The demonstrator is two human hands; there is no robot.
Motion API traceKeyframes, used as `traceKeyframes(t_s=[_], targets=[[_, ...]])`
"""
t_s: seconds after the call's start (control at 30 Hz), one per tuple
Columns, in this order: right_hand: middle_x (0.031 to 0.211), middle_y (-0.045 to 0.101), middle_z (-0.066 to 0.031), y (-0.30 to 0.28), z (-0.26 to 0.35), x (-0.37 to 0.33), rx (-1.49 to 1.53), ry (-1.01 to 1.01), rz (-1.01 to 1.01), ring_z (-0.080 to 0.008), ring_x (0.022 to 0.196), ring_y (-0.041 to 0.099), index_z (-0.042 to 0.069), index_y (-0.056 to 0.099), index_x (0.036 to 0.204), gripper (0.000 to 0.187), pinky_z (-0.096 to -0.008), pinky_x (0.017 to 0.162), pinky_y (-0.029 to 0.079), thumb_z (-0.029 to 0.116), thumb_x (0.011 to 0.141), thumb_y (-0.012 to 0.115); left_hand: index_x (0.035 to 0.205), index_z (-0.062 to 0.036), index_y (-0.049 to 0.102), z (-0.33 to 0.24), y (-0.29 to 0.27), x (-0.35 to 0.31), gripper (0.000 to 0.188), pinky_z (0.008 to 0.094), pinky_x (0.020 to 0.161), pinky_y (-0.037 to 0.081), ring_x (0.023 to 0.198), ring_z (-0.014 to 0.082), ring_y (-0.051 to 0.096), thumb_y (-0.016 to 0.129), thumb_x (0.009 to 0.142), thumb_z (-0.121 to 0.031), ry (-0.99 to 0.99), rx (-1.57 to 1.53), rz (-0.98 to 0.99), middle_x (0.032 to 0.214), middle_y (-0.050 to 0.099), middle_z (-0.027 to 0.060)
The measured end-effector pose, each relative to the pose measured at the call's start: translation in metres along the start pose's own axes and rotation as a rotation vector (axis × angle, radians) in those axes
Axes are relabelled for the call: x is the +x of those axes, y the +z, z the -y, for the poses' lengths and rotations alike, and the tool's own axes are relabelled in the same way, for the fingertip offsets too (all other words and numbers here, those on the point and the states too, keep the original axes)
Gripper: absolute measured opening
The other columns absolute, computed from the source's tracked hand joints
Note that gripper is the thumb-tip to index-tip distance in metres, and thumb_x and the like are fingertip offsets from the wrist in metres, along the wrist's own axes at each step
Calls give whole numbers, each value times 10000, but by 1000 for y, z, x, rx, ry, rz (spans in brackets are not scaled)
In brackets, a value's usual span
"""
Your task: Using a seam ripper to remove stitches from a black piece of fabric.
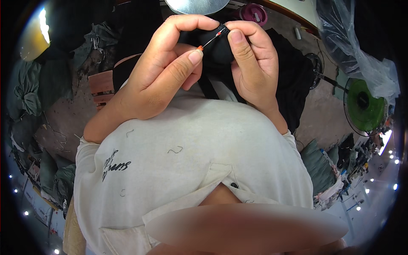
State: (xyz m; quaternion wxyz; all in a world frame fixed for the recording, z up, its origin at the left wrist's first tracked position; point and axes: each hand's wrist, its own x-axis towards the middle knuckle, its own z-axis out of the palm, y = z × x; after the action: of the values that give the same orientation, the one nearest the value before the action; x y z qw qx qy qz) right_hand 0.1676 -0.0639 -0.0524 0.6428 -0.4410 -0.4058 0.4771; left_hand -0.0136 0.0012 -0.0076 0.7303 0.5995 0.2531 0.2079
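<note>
In front of my chest, both hands are raised close together. My left hand (163,70) is closed with thumb and fingers around a small seam ripper (209,42), which has an orange handle end, a thin metal shaft and a red spot near its tip. That tip meets a small piece of black fabric (222,29), pinched between thumb and forefinger of my right hand (255,59). The left forefinger also reaches over to the edge of the fabric. More black cloth (291,70) hangs below and beside the right hand.
Beyond my hands are a shiny round metal surface (197,5) and a pink round object (253,15). On the right stand a green fan (364,104) and a hanging clear plastic sheet (361,55). Dark green cloth bundles (29,93) lie on the left, near a reddish slatted piece (101,83).
</note>
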Motion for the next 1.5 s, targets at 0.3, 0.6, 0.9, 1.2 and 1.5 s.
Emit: traceKeyframes(t_s=[0.3,0.6,0.9,1.2,1.5], targets=[[766,469,107,8,1,-3,184,140,-39,29,645,340,43,636,1141,162,-166,546,260,157,1074,542,1470,-40,321,1,-1,2,419,178,471,267,518,35,378,399,1080,-172,2,-12,19,652,482,0],[774,501,108,11,1,-5,148,136,-36,36,651,366,49,647,1121,152,-158,551,272,161,1065,561,1461,-40,333,3,-1,-1,406,178,476,268,516,29,370,396,1079,-163,12,-39,3,653,486,-3],[776,544,101,15,5,-4,295,233,-94,39,639,398,54,653,1117,165,-149,547,293,185,1059,571,1471,-43,332,-1,-3,-1,413,175,468,263,511,26,370,395,1081,-164,-11,-20,31,653,491,-2],[823,598,64,14,12,-5,104,171,0,28,698,470,27,673,1067,133,-139,606,372,131,1043,594,1415,-56,342,-1,-5,-4,354,170,455,254,472,31,328,394,1083,-168,-14,-48,8,631,477,11],[913,665,-10,4,15,-2,121,49,141,-59,814,590,4,670,1022,95,-200,722,473,-9,930,690,1469,-3,382,-7,-4,-4,454,166,440,263,466,12,356,429,1050,-173,-22,-27,-21,607,475,-17]])
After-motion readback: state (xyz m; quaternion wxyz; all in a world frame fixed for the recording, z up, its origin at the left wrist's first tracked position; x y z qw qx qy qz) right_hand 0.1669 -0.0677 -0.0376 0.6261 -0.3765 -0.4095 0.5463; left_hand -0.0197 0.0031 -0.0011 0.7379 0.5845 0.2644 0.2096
